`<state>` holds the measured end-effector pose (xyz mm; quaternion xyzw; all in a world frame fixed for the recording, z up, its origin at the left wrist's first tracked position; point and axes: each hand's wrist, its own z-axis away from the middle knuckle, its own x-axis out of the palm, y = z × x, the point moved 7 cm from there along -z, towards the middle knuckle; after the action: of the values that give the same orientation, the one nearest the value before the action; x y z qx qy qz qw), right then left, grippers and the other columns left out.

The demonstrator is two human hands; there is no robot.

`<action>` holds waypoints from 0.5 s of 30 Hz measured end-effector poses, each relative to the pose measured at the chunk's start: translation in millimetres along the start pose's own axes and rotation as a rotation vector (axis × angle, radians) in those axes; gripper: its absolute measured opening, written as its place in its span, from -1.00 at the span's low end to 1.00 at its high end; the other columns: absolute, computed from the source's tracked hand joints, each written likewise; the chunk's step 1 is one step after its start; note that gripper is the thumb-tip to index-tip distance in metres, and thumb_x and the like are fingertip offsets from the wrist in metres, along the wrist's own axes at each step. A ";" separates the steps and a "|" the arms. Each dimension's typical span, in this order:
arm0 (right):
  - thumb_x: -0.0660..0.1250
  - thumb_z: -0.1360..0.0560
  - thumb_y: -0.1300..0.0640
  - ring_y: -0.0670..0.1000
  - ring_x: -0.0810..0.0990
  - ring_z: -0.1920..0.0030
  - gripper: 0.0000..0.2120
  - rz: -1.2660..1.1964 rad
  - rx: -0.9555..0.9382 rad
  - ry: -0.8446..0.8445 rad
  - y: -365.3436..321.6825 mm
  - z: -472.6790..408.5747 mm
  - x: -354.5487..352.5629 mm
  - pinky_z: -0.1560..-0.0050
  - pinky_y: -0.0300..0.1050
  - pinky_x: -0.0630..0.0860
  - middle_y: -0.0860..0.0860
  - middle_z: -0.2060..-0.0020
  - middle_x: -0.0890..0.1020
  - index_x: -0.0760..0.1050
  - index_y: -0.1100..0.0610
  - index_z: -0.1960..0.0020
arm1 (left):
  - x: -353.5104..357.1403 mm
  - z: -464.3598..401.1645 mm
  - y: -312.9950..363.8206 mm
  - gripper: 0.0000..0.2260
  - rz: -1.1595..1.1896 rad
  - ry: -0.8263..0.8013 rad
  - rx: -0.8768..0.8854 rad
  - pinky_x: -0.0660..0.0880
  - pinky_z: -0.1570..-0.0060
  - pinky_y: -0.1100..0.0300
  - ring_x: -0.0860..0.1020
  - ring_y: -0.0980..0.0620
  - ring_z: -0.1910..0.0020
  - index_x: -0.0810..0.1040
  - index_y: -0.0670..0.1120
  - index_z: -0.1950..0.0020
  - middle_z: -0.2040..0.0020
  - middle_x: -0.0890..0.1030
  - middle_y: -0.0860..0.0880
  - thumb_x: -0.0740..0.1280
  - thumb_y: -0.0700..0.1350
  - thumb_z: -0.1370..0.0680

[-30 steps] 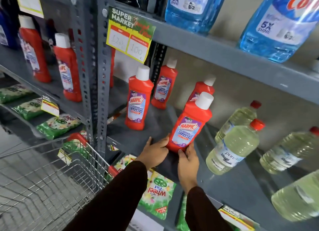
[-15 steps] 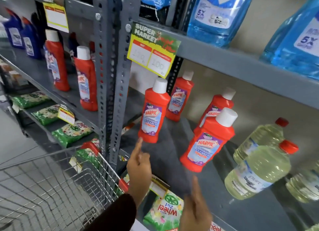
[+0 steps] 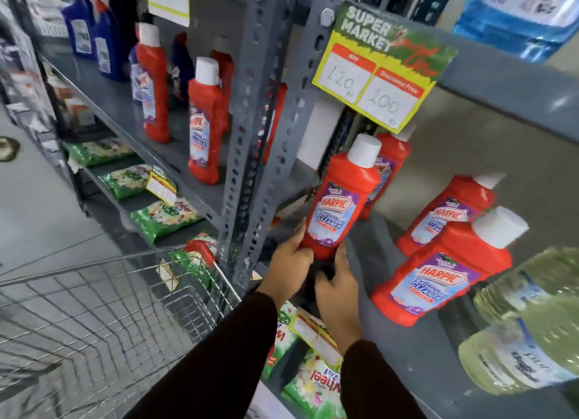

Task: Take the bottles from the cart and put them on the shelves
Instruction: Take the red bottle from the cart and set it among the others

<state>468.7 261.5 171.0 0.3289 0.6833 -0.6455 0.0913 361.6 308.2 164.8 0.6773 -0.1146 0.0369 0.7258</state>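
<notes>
A red Harpic bottle with a white cap stands on the grey shelf near its left upright. My left hand grips its lower left side and my right hand holds its base from the right. Another red Harpic bottle stands to the right, with a third behind it. A further one stands at the back. The wire cart sits at the lower left; I see no bottle in its visible part.
A grey perforated upright with a yellow price tag stands left of my hands. More red bottles and blue bottles fill the left shelf bay. Pale yellow bottles lie right. Green detergent packs sit below.
Both hands let go of the right red bottle, pulled back, then moved left and closed on the red bottle by the upright. The view swung left.
</notes>
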 end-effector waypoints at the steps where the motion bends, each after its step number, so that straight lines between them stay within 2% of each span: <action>1: 0.26 -0.46 0.29 -0.36 0.57 0.12 -0.32 -0.020 0.005 0.033 -0.2 2.3 -4.5 -0.13 -0.13 0.52 0.04 -0.03 0.58 0.22 -0.02 -0.53 | 1.1 -0.8 -1.3 -0.36 -0.029 -0.018 0.004 0.36 -0.39 0.07 0.48 0.02 -0.30 0.46 0.01 -0.37 -0.31 0.54 -0.03 0.15 -0.30 -0.30; 2: 0.28 -0.47 0.33 -0.39 0.55 0.21 -0.34 -0.032 0.010 0.075 -0.4 4.2 -9.5 -0.03 -0.19 0.51 0.01 0.06 0.56 0.26 0.01 -0.52 | 3.7 0.5 -1.0 -0.35 -0.061 -0.046 -0.004 0.33 -0.41 0.08 0.46 0.03 -0.33 0.45 0.00 -0.39 -0.33 0.53 -0.01 0.15 -0.28 -0.29; 4: 0.30 -0.48 0.33 -0.22 0.51 0.31 -0.39 -0.029 0.025 0.170 0.0 8.8 -19.3 0.08 -0.23 0.47 0.04 0.18 0.57 0.33 0.04 -0.49 | 9.0 1.7 -2.9 -0.37 -0.118 -0.108 -0.044 0.33 -0.37 0.24 0.43 0.04 -0.35 0.44 -0.02 -0.41 -0.34 0.52 0.01 0.16 -0.26 -0.32; 6: 0.30 -0.48 0.32 -0.14 0.45 0.30 -0.43 -0.017 0.040 0.249 0.0 10.6 -26.6 0.08 -0.20 0.45 0.15 0.17 0.66 0.38 0.04 -0.46 | 14.7 -1.0 -1.3 -0.43 -0.158 -0.144 -0.073 0.29 -0.21 0.46 0.39 0.06 -0.37 0.42 -0.05 -0.41 -0.30 0.48 0.07 0.18 -0.29 -0.39; 7: 0.30 -0.49 0.31 -0.12 0.45 0.29 -0.44 -0.029 0.048 0.272 1.2 10.2 -28.7 0.07 -0.22 0.42 0.19 0.12 0.69 0.39 0.04 -0.46 | 16.2 -4.1 -1.0 -0.45 -0.179 -0.157 -0.082 0.24 -0.17 0.48 0.37 0.08 -0.37 0.41 -0.05 -0.41 -0.27 0.45 0.10 0.18 -0.29 -0.41; 9: 0.29 -0.50 0.31 -0.10 0.47 0.27 -0.47 -0.043 0.054 0.282 -1.3 11.5 -29.8 0.04 -0.28 0.39 0.21 0.04 0.71 0.40 0.06 -0.45 | 18.1 -6.7 -0.4 -0.46 -0.237 -0.174 -0.087 0.16 -0.15 0.46 0.35 0.13 -0.30 0.38 -0.03 -0.43 -0.28 0.45 0.08 0.18 -0.29 -0.45; 12: 0.29 -0.51 0.31 0.04 0.57 0.17 -0.49 -0.028 0.052 0.291 -6.7 11.9 -26.8 0.10 -0.36 0.35 0.21 0.02 0.71 0.41 0.08 -0.45 | 14.5 -13.6 -3.7 -0.45 -0.278 -0.168 -0.090 0.20 -0.17 0.35 0.33 0.14 -0.22 0.34 -0.02 -0.46 -0.36 0.45 -0.01 0.16 -0.34 -0.48; 15: 0.29 -0.52 0.28 -0.01 0.53 0.27 -0.49 -0.027 0.062 0.292 -6.3 13.2 -27.9 0.06 -0.21 0.50 0.14 0.11 0.69 0.39 0.08 -0.46 | 20.0 -23.8 -8.7 -0.43 -0.410 -0.148 -0.152 0.23 -0.24 0.22 0.36 0.03 -0.24 0.21 0.05 -0.51 -0.32 0.44 -0.01 0.15 -0.31 -0.53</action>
<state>482.6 240.2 189.5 0.4128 0.6733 -0.6128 -0.0280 385.6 329.1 159.4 0.6307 -0.0301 -0.1700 0.7566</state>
